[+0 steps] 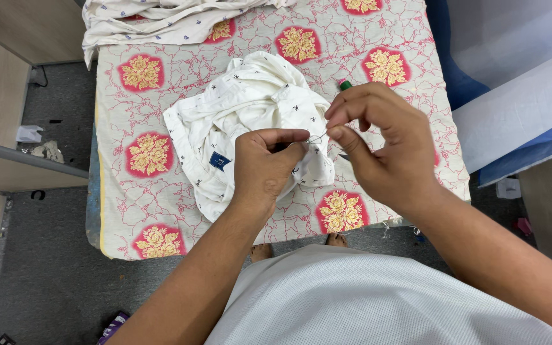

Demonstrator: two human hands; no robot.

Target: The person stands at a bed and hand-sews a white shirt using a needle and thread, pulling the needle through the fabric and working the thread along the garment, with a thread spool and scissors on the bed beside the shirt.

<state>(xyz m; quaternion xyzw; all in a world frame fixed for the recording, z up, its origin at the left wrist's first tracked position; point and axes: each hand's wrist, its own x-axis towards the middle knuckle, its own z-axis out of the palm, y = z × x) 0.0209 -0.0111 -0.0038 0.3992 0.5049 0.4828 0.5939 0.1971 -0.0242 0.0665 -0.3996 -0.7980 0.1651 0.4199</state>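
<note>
Hands meet over a white garment [244, 112] with small dark print, bunched in the middle of the worktop [116, 236]. Worktop is covered by a cream cloth with red vein lines and pink-and-yellow flower medallions.

Left hand [264, 167]: fist clenched on a fold of the garment, thumb and forefinger pinched at the top. A thin pale thread or needle [317, 137] runs from that pinch to the other hand; too fine to tell which it is.

Right hand [381, 144]: forefinger and thumb pinched shut on the other end of that thin line, remaining fingers curled loosely. A green-and-pink object [344, 84], maybe a pen or marker cap, shows just behind the knuckles; can't tell if the hand holds it or if it lies on the cloth.

Garment detail: small blue label [219, 161] on the near-left part, just beside the left hand. Garment lies touching the cloth, partly under both hands.

Second white printed garment [154, 19] is heaped at the far edge of the worktop, well apart from the hands, draping over the far-left corner.

Surroundings: grey floor [46, 281] to the left and below, crumpled paper scraps [39, 144] near the wooden furniture on the left, blue and white fabric [519, 108] to the right of the worktop. Person's bare toes [263, 250] show under the near edge.
</note>
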